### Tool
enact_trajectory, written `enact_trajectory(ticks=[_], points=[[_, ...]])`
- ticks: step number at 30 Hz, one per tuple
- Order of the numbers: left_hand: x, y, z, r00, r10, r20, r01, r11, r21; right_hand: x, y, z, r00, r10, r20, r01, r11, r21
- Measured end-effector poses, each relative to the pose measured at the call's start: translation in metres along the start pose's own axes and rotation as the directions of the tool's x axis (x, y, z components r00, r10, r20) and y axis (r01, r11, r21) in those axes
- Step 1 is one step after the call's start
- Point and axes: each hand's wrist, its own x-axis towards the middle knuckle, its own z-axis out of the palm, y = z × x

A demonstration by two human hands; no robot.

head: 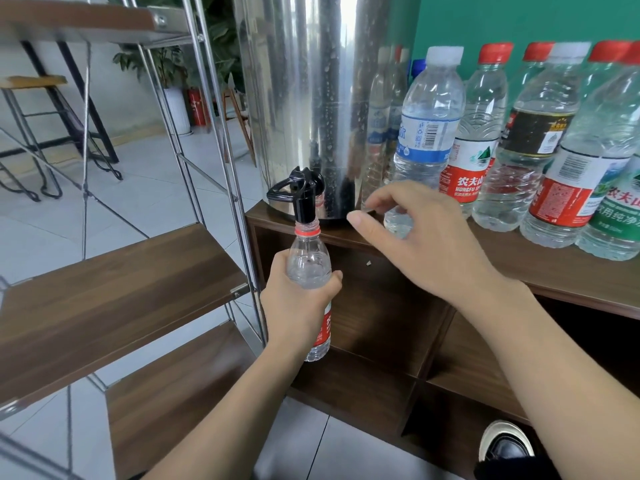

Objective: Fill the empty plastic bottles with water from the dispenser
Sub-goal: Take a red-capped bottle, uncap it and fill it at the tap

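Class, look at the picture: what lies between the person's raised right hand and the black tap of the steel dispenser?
In the head view nothing lies between the right hand and the black tap; behind the gap stands the steel dispenser.

At frame centre the dispenser [311, 98] stands on the cabinet [554, 271], its tap [304, 195] overhanging the front edge above a bottle [310, 268]. A row of bottles [519, 140] fills the upper right; shelves [114, 292] occupy the left.
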Motion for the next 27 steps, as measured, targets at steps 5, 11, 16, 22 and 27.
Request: enact_trajectory(ticks=[5, 11, 16, 22, 27], points=[[0.0, 0.0, -0.001, 1.0, 0.003, 0.024, -0.002, 1.0, -0.019, 0.014, -0.02, 0.011, 0.997, -0.061, -0.048, 0.065, 0.995, 0.079], [0.003, -0.004, 0.0, 1.0, 0.004, 0.016, -0.003, 0.999, -0.051, 0.028, -0.037, 0.023, 0.978, -0.193, -0.079, 0.205, 0.96, 0.193], [0.004, -0.006, 0.0, 1.0, 0.019, 0.01, -0.018, 0.998, -0.066, 0.036, -0.041, 0.028, 0.964, -0.246, -0.104, 0.263, 0.944, 0.198], [0.005, -0.007, 0.0, 0.999, 0.038, 0.003, -0.038, 0.997, -0.069, 0.043, -0.049, 0.027, 0.961, -0.273, -0.052, 0.278, 0.952, 0.131], [0.005, -0.008, 0.0, 0.999, 0.05, 0.009, -0.049, 0.996, -0.073, 0.045, -0.049, 0.026, 0.951, -0.3, -0.068, 0.306, 0.948, 0.094]])
